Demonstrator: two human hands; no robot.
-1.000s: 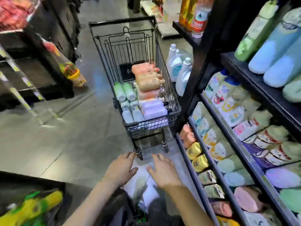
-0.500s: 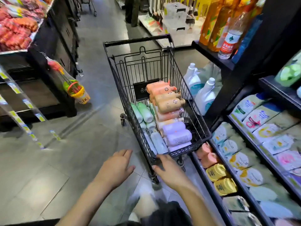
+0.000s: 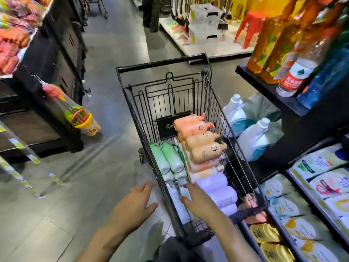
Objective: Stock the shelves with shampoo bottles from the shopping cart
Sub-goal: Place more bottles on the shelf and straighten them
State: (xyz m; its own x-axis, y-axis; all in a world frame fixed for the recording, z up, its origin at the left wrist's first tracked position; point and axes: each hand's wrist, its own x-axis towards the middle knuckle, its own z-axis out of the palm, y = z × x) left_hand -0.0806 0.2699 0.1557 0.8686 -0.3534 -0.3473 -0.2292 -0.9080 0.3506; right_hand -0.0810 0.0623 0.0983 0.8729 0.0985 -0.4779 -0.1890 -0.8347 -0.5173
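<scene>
A black wire shopping cart (image 3: pixel 132 110) stands in the aisle right in front of me, packed with lying shampoo bottles: orange and tan ones (image 3: pixel 200 140) stacked at the back, green ones (image 3: pixel 166 159) on the left, lilac ones (image 3: pixel 217 190) at the near end, white ones (image 3: pixel 177 201) low on the left. My right hand (image 3: pixel 198 201) reaches over the cart's near end, fingers spread above the white and lilac bottles, holding nothing. My left hand (image 3: pixel 136 205) hovers open just outside the cart's left side. Sloping shelves (image 3: pixel 300 186) of packed toiletries run along the right.
White detergent jugs (image 3: pixel 253 140) sit on the floor right of the cart. An upper right shelf (image 3: pixel 264 86) carries orange bottles and a water bottle. A dark display with hanging toys (image 3: pixel 79 116) lines the left. A person's legs (image 3: pixel 151 14) and stools are far down the aisle.
The cart has come much nearer as I stepped forward. Both hands moved up and forward; my right hand now reaches over the cart's near end.
</scene>
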